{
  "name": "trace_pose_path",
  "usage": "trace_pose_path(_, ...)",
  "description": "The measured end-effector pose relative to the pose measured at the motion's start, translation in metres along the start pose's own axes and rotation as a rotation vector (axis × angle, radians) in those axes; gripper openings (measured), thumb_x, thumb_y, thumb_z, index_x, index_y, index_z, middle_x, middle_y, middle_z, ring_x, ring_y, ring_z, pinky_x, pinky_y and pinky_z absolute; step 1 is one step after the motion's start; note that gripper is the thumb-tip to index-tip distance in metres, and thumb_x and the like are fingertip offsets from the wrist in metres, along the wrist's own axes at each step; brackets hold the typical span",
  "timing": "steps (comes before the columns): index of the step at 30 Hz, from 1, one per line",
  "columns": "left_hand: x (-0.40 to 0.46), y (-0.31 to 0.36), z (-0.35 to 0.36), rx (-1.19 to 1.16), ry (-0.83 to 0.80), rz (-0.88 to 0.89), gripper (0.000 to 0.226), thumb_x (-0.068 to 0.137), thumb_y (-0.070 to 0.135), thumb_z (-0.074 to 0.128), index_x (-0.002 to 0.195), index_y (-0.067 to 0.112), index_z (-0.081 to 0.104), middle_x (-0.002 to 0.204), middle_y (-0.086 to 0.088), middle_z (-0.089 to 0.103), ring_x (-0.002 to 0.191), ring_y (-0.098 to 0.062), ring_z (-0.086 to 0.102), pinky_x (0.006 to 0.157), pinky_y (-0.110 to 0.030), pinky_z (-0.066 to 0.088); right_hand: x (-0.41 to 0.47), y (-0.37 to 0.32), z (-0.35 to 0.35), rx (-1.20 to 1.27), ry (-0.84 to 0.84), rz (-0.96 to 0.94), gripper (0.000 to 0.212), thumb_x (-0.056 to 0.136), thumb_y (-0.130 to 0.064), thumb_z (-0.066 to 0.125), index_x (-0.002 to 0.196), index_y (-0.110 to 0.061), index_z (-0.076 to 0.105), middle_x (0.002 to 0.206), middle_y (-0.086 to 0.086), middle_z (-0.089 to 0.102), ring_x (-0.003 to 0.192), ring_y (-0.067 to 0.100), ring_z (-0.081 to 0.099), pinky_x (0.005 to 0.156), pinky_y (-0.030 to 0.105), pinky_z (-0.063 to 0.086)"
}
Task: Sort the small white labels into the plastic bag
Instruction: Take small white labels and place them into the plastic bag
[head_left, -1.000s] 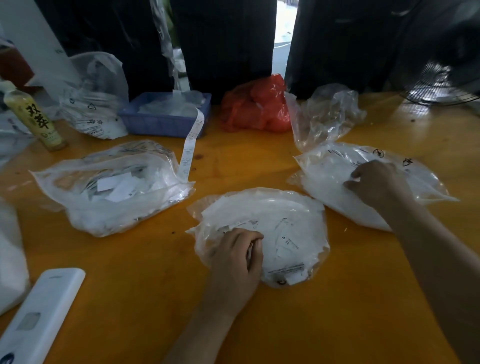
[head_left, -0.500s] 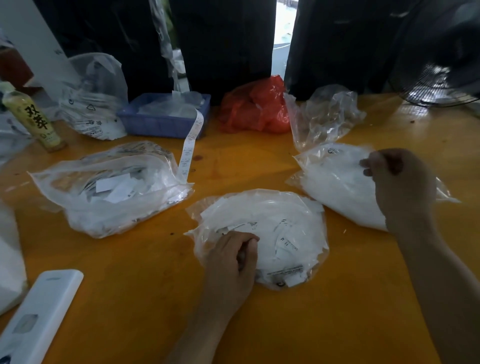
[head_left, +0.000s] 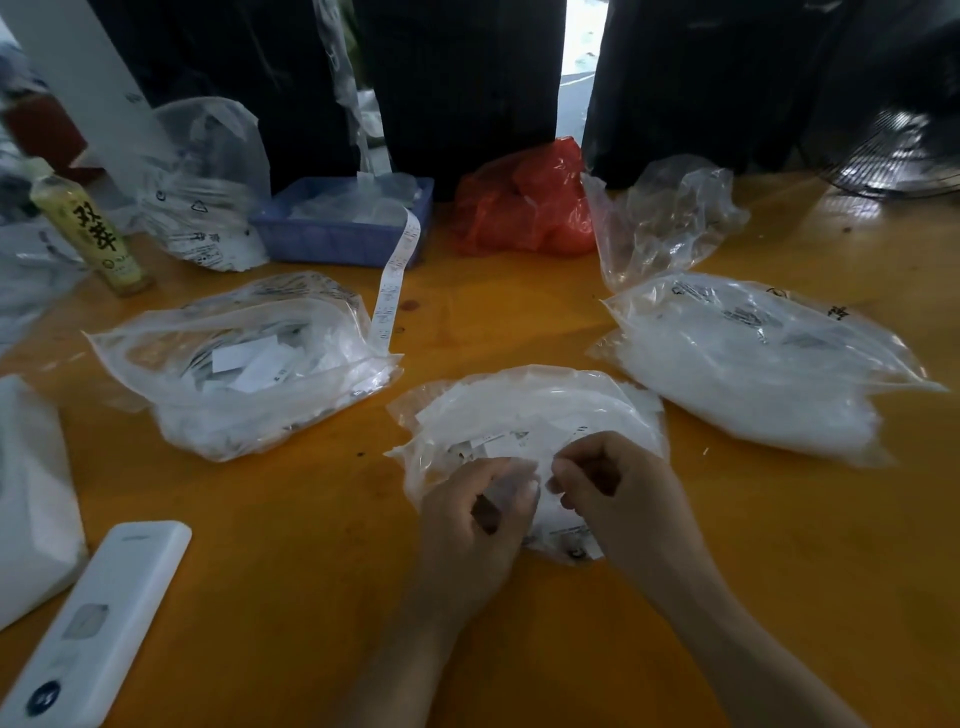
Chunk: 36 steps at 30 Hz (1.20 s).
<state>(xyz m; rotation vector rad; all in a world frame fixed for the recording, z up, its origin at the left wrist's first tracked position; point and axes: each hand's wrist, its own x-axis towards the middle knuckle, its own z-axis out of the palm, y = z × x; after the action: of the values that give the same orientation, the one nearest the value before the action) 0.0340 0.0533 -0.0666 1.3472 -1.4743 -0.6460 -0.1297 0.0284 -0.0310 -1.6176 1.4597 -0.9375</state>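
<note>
At lower centre, the left hand (head_left: 475, 525) and right hand (head_left: 613, 491), fingers curled, pinch the near edge of the middle plastic bag (head_left: 530, 410), apparently parting its mouth for the small white labels (head_left: 501, 441) inside.

Chinese characters "双萃" on the yellow bottle (head_left: 88, 234); recycling triangle on the rear clear bag (head_left: 208, 192)
</note>
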Motion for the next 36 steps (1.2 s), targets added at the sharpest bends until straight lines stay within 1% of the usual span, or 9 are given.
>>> trace_pose_path(4,0.003,-0.003,-0.002,0.01,0.019,-0.046,0.009,0.099,0.027,0.07,0.103,0.026,0.078,0.096,0.018,0.075,0.095,-0.001,0.069,0.077,-0.009,0.051,0.003,0.001,-0.006,0.058,-0.048,-0.008,0.009,0.092,-0.033,0.071,0.099,-0.034,0.066,0.088,-0.019,0.072,0.08,0.003,0.068,0.066,0.024,0.056)
trace_pose_path(8,0.003,-0.003,-0.002,0.005,-0.01,-0.058,0.013,0.096,0.033,0.069,0.1,0.024,0.077,0.092,0.018,0.074,0.092,-0.001,0.068,0.075,-0.008,0.049,0.007,-0.002,-0.009,-0.055,-0.13,-0.043,0.011,0.092,-0.043,0.067,0.103,-0.041,0.065,0.087,-0.023,0.068,0.078,0.002,0.065,0.064,0.025,0.058)
trace_pose_path(12,0.001,-0.003,-0.003,-0.051,0.046,-0.067,0.014,0.097,0.019,0.075,0.099,0.033,0.073,0.096,0.018,0.073,0.095,-0.003,0.069,0.075,-0.009,0.052,0.007,0.005,-0.005,-0.092,-0.098,0.002,0.007,0.096,-0.041,0.065,0.09,-0.038,0.067,0.082,-0.027,0.069,0.073,-0.002,0.066,0.059,0.017,0.05)
trace_pose_path(16,0.001,-0.006,-0.006,-0.155,0.086,-0.115,0.01,0.095,0.026,0.075,0.102,0.03,0.071,0.099,0.017,0.071,0.097,-0.007,0.069,0.077,-0.015,0.056,0.002,0.008,-0.002,-0.3,-0.236,-0.03,0.01,0.097,-0.045,0.062,0.087,-0.042,0.064,0.079,-0.02,0.068,0.08,-0.012,0.06,0.058,0.01,0.047)
trace_pose_path(19,0.001,-0.009,-0.007,-0.128,0.104,-0.066,0.005,0.093,0.03,0.071,0.097,0.028,0.07,0.096,0.014,0.07,0.095,-0.011,0.068,0.075,-0.014,0.055,0.01,0.009,-0.002,-0.364,-0.168,-0.035,0.009,0.099,-0.045,0.057,0.098,-0.038,0.063,0.086,-0.023,0.065,0.078,-0.004,0.062,0.059,0.011,0.045)
trace_pose_path(22,0.003,-0.01,-0.006,-0.146,0.124,-0.047,0.012,0.094,0.033,0.071,0.098,0.022,0.072,0.099,0.012,0.073,0.099,-0.012,0.071,0.081,-0.015,0.056,0.022,0.008,-0.001,-0.499,-0.023,-0.111,0.018,0.102,-0.035,0.056,0.119,-0.034,0.061,0.106,-0.016,0.064,0.089,0.003,0.06,0.071,0.014,0.046)
trace_pose_path(26,0.005,-0.012,-0.005,-0.26,0.125,-0.055,0.005,0.1,0.017,0.07,0.103,0.021,0.071,0.104,0.007,0.079,0.103,-0.013,0.076,0.084,-0.02,0.06,0.034,0.011,0.008,-0.688,-0.122,-0.166,0.041,0.1,-0.044,0.057,0.138,-0.033,0.05,0.131,-0.004,0.053,0.105,0.016,0.06,0.084,0.03,0.052)
trace_pose_path(32,0.004,-0.002,-0.008,-0.391,0.036,-0.181,0.01,0.089,0.038,0.072,0.098,0.037,0.075,0.098,0.007,0.082,0.096,-0.009,0.079,0.079,-0.014,0.058,0.037,0.011,0.005,-0.609,0.032,-0.272,0.015,0.099,-0.041,0.059,0.105,-0.029,0.065,0.086,-0.01,0.067,0.071,0.007,0.06,0.066,0.026,0.053)
trace_pose_path(36,0.005,-0.003,-0.007,-0.397,0.099,-0.243,0.015,0.083,0.045,0.072,0.095,0.041,0.081,0.097,0.019,0.078,0.093,0.003,0.073,0.077,-0.011,0.055,0.018,0.011,-0.009,-0.253,0.101,-0.263,0.016,0.09,-0.041,0.07,0.1,-0.029,0.073,0.07,-0.019,0.069,0.059,-0.004,0.066,0.054,0.008,0.051)
